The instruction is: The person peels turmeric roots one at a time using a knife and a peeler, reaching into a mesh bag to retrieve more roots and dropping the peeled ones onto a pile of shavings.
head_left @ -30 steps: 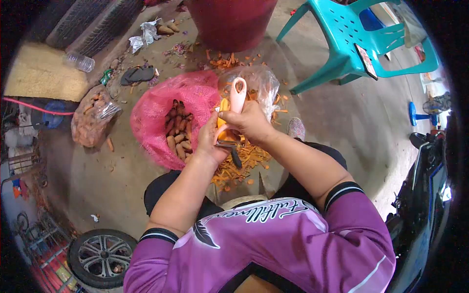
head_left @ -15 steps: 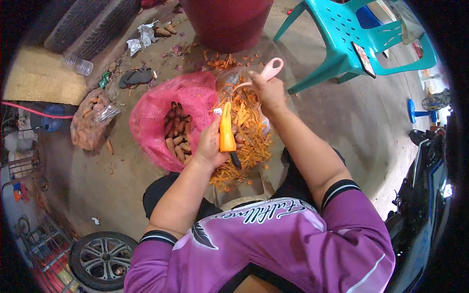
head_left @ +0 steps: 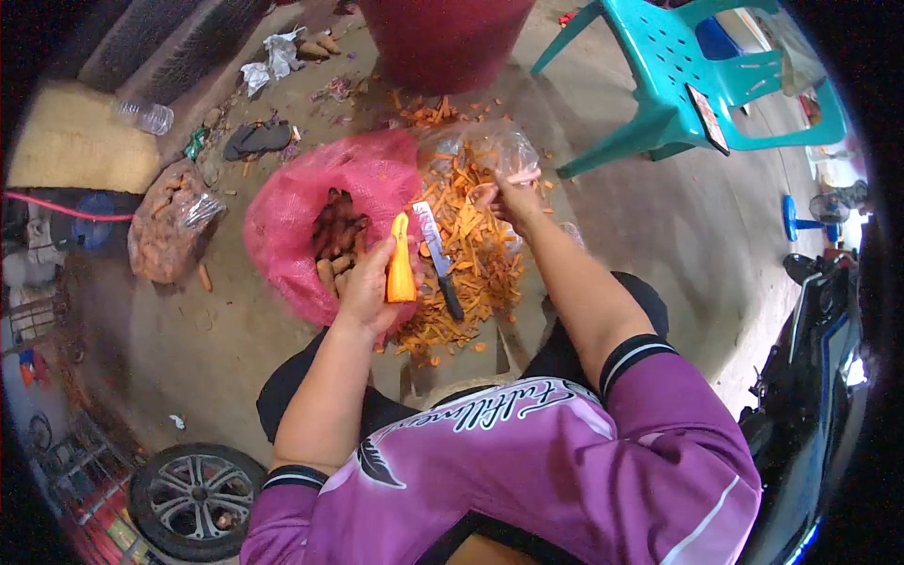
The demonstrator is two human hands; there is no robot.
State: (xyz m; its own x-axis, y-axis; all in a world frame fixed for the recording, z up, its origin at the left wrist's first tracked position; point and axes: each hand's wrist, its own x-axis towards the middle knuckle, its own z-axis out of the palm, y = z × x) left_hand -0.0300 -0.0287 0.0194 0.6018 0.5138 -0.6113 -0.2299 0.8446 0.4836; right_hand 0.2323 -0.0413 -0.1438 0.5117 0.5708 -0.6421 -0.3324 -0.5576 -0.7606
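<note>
A peeled orange carrot [head_left: 401, 270] is gripped in my left hand [head_left: 365, 299], its narrow end pointing away from me. My right hand [head_left: 516, 204] is closed around a pink peeler [head_left: 523, 176], held apart from the carrot above the peelings. Orange peelings [head_left: 485, 278] lie heaped below on clear plastic [head_left: 504, 141]. On that heap rests a knife [head_left: 433, 237] with a black handle. Just left of my left hand, a pink mesh sack [head_left: 282, 221] gapes around several unpeeled brown carrots [head_left: 337, 226].
A red tub [head_left: 447, 42] stands beyond the peelings, and a teal plastic chair [head_left: 650, 66] holds a phone [head_left: 706, 118]. To the left are a filled plastic bag [head_left: 169, 231], a dark sandal [head_left: 258, 140] and a wheel [head_left: 198, 502]. A motorbike [head_left: 810, 367] is at right.
My left hand has shifted left and slightly nearer with the carrot, uncovering the knife. My right hand has lowered a little, and the peeler has tilted flatter.
</note>
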